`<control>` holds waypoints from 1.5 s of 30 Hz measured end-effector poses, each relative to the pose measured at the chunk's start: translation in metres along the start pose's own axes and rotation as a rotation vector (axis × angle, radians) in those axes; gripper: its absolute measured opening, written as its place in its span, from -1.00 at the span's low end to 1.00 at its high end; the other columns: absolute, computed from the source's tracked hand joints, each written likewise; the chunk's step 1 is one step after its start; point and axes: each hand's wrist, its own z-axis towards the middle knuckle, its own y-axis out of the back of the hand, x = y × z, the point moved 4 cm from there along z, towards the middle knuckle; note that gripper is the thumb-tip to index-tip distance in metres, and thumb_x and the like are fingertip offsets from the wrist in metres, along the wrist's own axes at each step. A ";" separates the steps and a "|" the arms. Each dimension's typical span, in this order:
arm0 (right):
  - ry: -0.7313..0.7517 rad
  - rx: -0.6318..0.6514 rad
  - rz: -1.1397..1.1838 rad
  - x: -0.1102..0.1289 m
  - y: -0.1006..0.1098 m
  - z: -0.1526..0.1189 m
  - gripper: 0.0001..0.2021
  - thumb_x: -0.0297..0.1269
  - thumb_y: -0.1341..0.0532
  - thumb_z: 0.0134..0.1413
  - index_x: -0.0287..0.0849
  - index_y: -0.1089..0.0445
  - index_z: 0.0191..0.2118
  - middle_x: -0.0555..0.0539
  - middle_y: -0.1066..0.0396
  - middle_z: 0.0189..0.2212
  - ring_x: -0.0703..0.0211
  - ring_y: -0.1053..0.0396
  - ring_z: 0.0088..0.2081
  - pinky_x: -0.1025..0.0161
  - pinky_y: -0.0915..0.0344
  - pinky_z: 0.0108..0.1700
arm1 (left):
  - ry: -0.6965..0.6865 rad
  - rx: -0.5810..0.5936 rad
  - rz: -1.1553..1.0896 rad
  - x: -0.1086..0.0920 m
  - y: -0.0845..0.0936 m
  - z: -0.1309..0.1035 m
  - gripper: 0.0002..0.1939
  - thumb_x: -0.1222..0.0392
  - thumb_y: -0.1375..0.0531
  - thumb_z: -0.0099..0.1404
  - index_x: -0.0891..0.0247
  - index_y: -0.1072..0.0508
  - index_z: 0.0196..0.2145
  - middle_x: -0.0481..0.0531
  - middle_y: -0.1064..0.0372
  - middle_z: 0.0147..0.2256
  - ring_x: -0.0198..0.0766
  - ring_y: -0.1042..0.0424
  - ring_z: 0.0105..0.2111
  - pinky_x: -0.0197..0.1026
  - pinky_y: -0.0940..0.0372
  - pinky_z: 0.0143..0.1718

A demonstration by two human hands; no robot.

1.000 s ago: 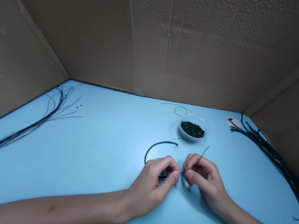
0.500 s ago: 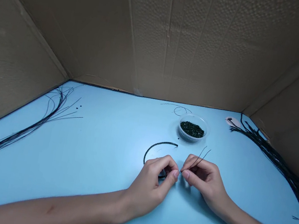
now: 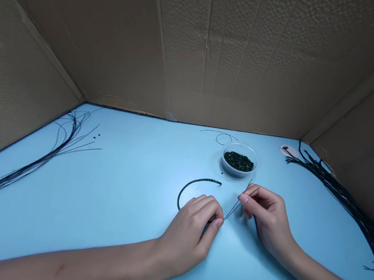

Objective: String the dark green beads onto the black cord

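A dark beaded strand [image 3: 188, 185] curves over the blue table and runs in under my left hand [image 3: 191, 234]. The thumb and forefinger of that hand pinch its near end, where two thin dark cord ends [image 3: 232, 210] come out. Up and to the right, my right hand [image 3: 267, 215] pinches those cord ends between thumb and forefinger, a short gap from my left fingertips. Behind the hands stands a round clear bowl [image 3: 236, 172] holding small dark green beads [image 3: 239, 161].
Loose dark cords [image 3: 40, 158] lie in a bundle at the left. A thick bundle of dark beaded strands [image 3: 349, 200] runs down the right side, near a pale round disc [image 3: 288, 151]. A thin cord [image 3: 223, 139] curls behind the bowl. Cardboard walls [image 3: 201, 56] surround the table.
My right hand has moved up and right along the cord ends, away from my left hand, so more cord shows between them. My left hand has stayed nearly in place, still pinching.
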 end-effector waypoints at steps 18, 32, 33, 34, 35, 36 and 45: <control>-0.111 -0.176 0.196 -0.001 0.007 0.010 -0.76 -0.15 -0.54 0.06 -0.23 -0.61 -0.37 0.03 -0.41 -0.53 0.33 -0.27 -0.59 0.29 -0.19 -0.50 | -0.030 0.001 0.220 0.001 0.003 -0.001 -0.85 0.32 -0.03 0.51 0.22 -0.31 -0.26 0.09 -0.41 -0.24 -0.06 -0.32 -0.21 0.00 -0.22 -0.15; 0.348 0.124 -0.314 0.019 -0.022 -0.020 -0.81 -0.24 -0.35 0.34 -0.13 -0.63 -0.33 -0.10 -0.54 -0.47 0.11 -0.41 -0.44 0.16 -0.28 -0.39 | -0.190 -0.090 0.088 -0.004 0.008 -0.002 -0.95 0.28 -0.16 0.52 0.22 -0.44 -0.14 0.06 -0.51 -0.22 -0.10 -0.42 -0.18 -0.06 -0.24 -0.09; 0.372 0.140 -0.333 0.019 -0.023 -0.022 -0.81 -0.25 -0.34 0.35 -0.12 -0.63 -0.32 -0.11 -0.55 -0.46 0.09 -0.43 -0.42 0.15 -0.29 -0.37 | -0.185 -0.096 0.071 -0.003 0.007 -0.002 -0.92 0.29 -0.16 0.52 0.22 -0.45 -0.18 0.04 -0.51 -0.26 -0.12 -0.42 -0.21 -0.07 -0.23 -0.11; 0.385 0.151 -0.348 0.018 -0.024 -0.023 -0.82 -0.26 -0.33 0.36 -0.12 -0.63 -0.31 -0.11 -0.56 -0.46 0.08 -0.43 -0.41 0.14 -0.29 -0.36 | -0.170 -0.098 0.052 -0.002 0.007 -0.003 -0.90 0.29 -0.17 0.52 0.22 -0.45 -0.21 0.03 -0.52 -0.29 -0.13 -0.43 -0.23 -0.08 -0.22 -0.12; 0.392 0.158 -0.355 0.017 -0.024 -0.023 -0.82 -0.27 -0.33 0.36 -0.12 -0.63 -0.31 -0.11 -0.57 -0.45 0.08 -0.43 -0.41 0.14 -0.29 -0.36 | -0.151 -0.095 0.029 -0.001 0.006 -0.003 -0.89 0.30 -0.18 0.51 0.22 -0.46 -0.22 0.02 -0.52 -0.31 -0.14 -0.44 -0.24 -0.09 -0.22 -0.12; 0.394 0.164 -0.356 0.017 -0.024 -0.023 -0.82 -0.28 -0.32 0.37 -0.11 -0.63 -0.30 -0.11 -0.56 -0.45 0.08 -0.43 -0.41 0.14 -0.29 -0.36 | -0.129 -0.088 0.004 0.000 0.006 -0.003 -0.89 0.30 -0.19 0.51 0.22 -0.47 -0.23 0.01 -0.53 -0.32 -0.15 -0.45 -0.25 -0.09 -0.23 -0.12; 0.356 0.167 -0.323 0.013 -0.021 -0.019 -0.84 -0.24 -0.35 0.34 -0.10 -0.66 -0.28 -0.13 -0.60 -0.41 0.06 -0.46 -0.38 0.14 -0.32 -0.35 | -0.098 -0.076 -0.001 0.000 0.006 -0.001 -0.87 0.32 -0.18 0.49 0.23 -0.46 -0.27 -0.01 -0.54 -0.35 -0.20 -0.48 -0.31 -0.12 -0.23 -0.14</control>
